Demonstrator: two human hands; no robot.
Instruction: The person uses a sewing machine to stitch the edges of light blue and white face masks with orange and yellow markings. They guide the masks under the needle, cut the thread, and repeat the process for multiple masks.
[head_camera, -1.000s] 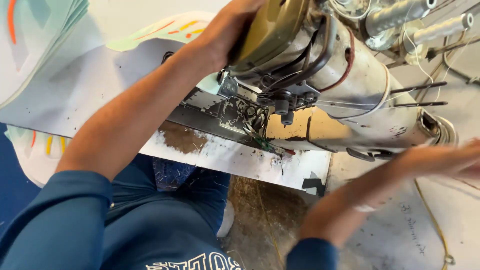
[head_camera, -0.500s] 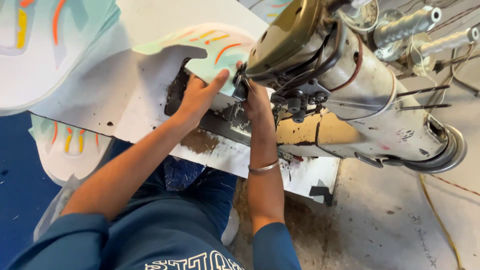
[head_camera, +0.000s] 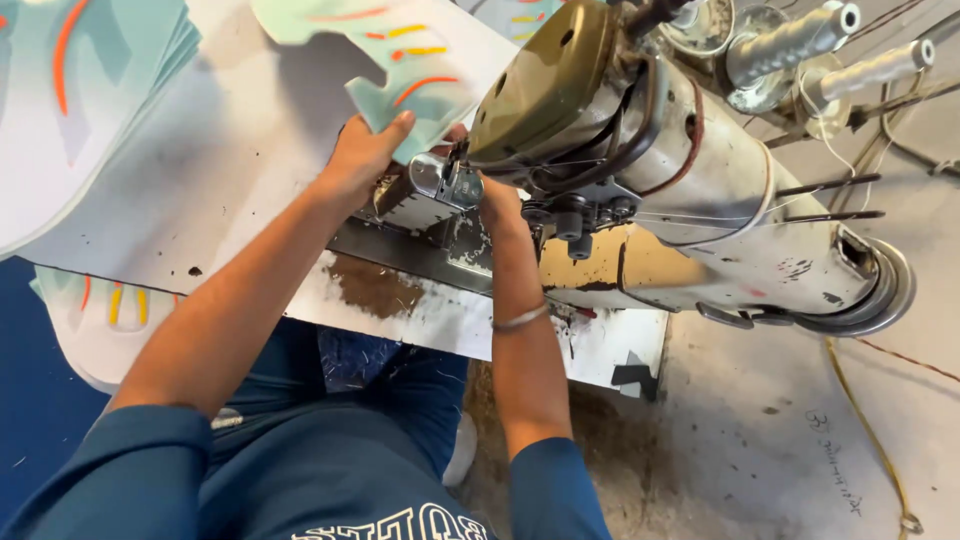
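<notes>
Gripping pale green fabric piece (head_camera: 420, 85) at sewing machine (head_camera: 640, 170) needle end, left hand (head_camera: 362, 155) fingers pinched on it; right hand (head_camera: 497, 200) beneath machine head, fingers hidden, grip untellable. Risk: fingers nearing needle, fabric skewing.

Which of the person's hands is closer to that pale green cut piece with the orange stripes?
Left. The left hand grips the green piece at its lower edge. The right hand sits lower, beside the sewing machine head, below the piece.
</notes>
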